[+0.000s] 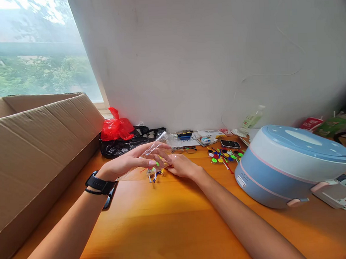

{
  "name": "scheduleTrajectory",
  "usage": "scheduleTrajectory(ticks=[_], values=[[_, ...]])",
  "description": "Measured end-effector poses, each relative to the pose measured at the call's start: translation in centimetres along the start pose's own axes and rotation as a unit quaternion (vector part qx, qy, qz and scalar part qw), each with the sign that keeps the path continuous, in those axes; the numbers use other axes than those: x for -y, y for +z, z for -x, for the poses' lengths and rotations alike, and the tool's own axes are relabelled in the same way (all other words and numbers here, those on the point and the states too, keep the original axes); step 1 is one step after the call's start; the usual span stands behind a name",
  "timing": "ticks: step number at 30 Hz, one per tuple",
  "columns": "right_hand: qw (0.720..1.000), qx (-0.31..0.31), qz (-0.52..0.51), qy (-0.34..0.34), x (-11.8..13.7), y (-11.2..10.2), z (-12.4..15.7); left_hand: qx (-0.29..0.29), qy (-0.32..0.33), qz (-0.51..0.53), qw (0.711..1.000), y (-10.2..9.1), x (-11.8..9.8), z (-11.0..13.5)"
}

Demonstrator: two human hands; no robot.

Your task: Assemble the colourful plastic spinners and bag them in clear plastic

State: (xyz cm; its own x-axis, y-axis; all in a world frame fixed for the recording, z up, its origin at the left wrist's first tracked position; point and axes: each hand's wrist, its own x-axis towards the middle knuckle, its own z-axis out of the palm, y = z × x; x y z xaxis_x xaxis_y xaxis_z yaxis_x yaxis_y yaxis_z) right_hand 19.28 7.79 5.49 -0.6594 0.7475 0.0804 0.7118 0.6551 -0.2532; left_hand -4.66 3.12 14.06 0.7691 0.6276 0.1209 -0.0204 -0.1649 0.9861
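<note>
The left hand [131, 158] was loosely spread, its thumb apart from the other fingers, with a clear plastic bag [162, 138] around or over them; which of the two could not be told. The right hand [183, 165] was just beside it, bent at the wrist, and its fingertips were hidden, so it could not be told whether they pinched something. Small coloured pieces [155, 176] lay below the left hand, near the bag, on the tabletop [166, 218]. Because the film looked thin and slack, it could perhaps fold over, and pieces could then catch in it or scatter. With so loose a left hand, the bag could also slip away. Farther to the right, a second group of coloured pieces [220, 155] lay near a blue-and-white container [279, 174]; a wide sweep of the right forearm could possibly bump the container and disturb that group.
</note>
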Motion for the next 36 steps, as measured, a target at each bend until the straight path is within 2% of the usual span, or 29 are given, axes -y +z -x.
scheduleTrajectory(ticks=[3,8,12,14,15,18,20,22,24,27,31,36], values=[[1.000,-0.004,-0.014,-0.020,-0.1,0.1,0.0,0.011,0.013,0.042,0.999,0.4,0.5,-0.2],[0.993,-0.035,-0.105,-0.034,-1.2,-0.8,0.0,0.032,0.037,0.105,0.993,0.4,1.4,-0.7],[0.987,-0.074,-0.137,-0.027,-3.1,-3.2,0.0,0.028,0.056,0.174,0.983,0.5,1.6,-1.1],[0.981,-0.119,-0.153,-0.011,-3.9,-4.9,0.3,0.018,0.048,0.207,0.977,0.7,1.4,-1.3],[0.974,-0.153,-0.170,0.002,-4.3,-5.9,0.6,0.011,0.041,0.220,0.975,0.9,1.3,-1.4],[0.920,-0.287,-0.263,0.052,-4.5,-8.9,2.1,-0.010,0.021,0.239,0.971,1.4,1.2,-1.7],[0.881,-0.366,-0.295,0.058,-3.9,-11.0,3.4,-0.017,0.018,0.251,0.968,1.5,1.4,-1.8],[0.841,-0.418,-0.340,0.051,-2.7,-12.8,4.8,-0.012,0.014,0.263,0.965,1.6,1.8,-1.9],[0.835,-0.413,-0.362,0.037,-1.2,-14.1,5.9,0.000,0.009,0.272,0.962,1.6,2.3,-2.0],[0.875,-0.340,-0.344,0.008,0.9,-14.9,6.8,0.020,-0.003,0.276,0.961,1.8,2.7,-2.1],[0.922,-0.265,-0.281,-0.038,2.4,-14.4,6.7,0.047,-0.013,0.261,0.964,2.3,2.8,-2.1],[0.954,-0.183,-0.227,-0.069,3.4,-13.7,6.4,0.077,-0.011,0.246,0.966,3.0,2.7,-2.0]])
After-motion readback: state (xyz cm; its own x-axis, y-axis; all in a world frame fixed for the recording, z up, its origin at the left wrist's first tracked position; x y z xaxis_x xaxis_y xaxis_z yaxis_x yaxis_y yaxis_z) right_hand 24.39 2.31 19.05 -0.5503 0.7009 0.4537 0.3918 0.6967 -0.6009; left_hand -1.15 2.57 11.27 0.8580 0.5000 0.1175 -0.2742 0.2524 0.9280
